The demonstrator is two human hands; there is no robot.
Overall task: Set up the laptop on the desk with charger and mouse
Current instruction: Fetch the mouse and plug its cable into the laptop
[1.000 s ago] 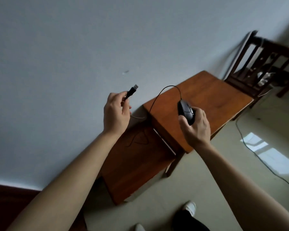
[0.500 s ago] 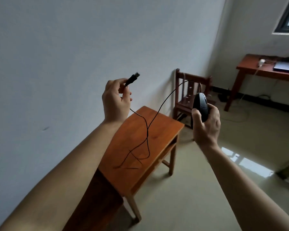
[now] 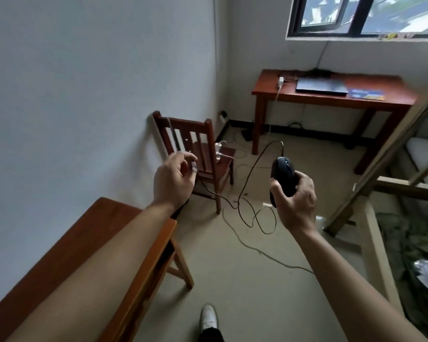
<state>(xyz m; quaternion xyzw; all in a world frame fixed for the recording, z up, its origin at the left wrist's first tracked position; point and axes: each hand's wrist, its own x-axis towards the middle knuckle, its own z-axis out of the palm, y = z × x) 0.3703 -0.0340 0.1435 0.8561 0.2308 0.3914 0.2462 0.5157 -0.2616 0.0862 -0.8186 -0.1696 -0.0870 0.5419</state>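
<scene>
My right hand (image 3: 295, 203) grips a black wired mouse (image 3: 283, 177) at chest height. The mouse's thin black cable (image 3: 251, 174) hangs between my hands in loose loops. My left hand (image 3: 174, 180) pinches the cable's USB plug (image 3: 194, 167), which is blurred. Across the room, a reddish wooden desk (image 3: 393, 95) stands under the window. On it lie a closed dark laptop (image 3: 321, 86), a white charger (image 3: 281, 81) near its left end and a blue mouse pad (image 3: 367, 94).
A low wooden table (image 3: 59, 255) runs along the wall under my left arm. A wooden chair (image 3: 203, 154) with white plugs on its seat stands in the corner. Cables (image 3: 247, 245) trail over the floor. A wooden bed frame (image 3: 381, 183) fills the right side.
The view has swung right and up from the low table toward the desk. Both hands have come along with the mouse and plug, and the cable now hangs off the table.
</scene>
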